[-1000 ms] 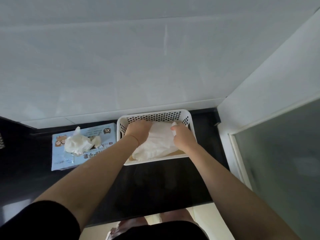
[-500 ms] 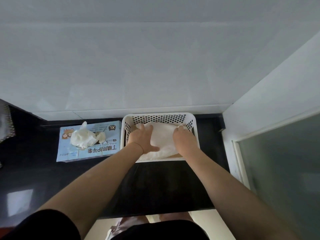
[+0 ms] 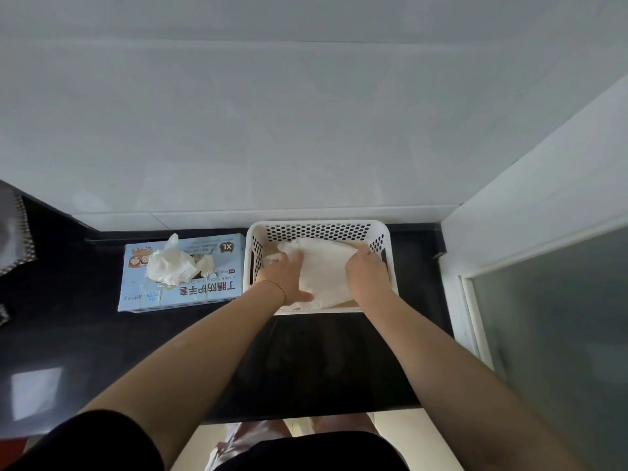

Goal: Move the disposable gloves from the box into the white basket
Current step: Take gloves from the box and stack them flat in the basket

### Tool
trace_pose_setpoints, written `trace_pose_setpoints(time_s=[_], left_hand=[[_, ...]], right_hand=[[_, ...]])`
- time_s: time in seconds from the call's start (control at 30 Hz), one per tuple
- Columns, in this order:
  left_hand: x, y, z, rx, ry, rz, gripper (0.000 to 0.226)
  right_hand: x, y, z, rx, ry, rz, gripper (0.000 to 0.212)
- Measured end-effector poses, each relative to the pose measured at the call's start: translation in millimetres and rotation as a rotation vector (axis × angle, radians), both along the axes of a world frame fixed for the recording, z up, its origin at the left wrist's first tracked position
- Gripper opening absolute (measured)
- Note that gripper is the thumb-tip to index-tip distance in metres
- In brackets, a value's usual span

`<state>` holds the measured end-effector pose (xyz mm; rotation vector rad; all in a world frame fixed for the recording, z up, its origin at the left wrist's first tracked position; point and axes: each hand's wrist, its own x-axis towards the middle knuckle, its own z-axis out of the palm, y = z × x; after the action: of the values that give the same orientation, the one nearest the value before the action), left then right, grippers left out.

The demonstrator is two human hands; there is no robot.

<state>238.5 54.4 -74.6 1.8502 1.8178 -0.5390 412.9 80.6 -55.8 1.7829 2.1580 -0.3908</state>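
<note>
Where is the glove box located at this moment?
In the head view, the glove box lies on the black counter, directly left of the white basket and close to the back wall, with gloves bulging from its opening.

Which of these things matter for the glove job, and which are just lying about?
Part of the job:
light blue cardboard glove box
crumpled white gloves sticking out of it
white perforated plastic basket
white gloves in it
left hand
right hand

Lying about:
black countertop
grey fringed cloth

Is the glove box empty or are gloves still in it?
Not empty: white gloves bunch out of the box opening.
</note>
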Motion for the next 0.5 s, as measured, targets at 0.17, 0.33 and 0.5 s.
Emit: trace_pose_setpoints(time_s=[0.17, 0.33, 0.5], left_hand=[[-13, 3, 31, 0.189, -0.158, 0.049, 0.044], [-57, 2, 71, 0.500, -0.214, 0.247, 0.022], [-138, -15, 85, 0.645, -0.176, 0.392, 0.017]], right_hand=[[-23, 2, 21, 0.097, 0.042, -0.002, 0.034], [-90, 4, 53, 0.145, 0.299, 0.106, 0.020], [-173, -12, 68, 0.025, 0.635, 0.074, 0.009]])
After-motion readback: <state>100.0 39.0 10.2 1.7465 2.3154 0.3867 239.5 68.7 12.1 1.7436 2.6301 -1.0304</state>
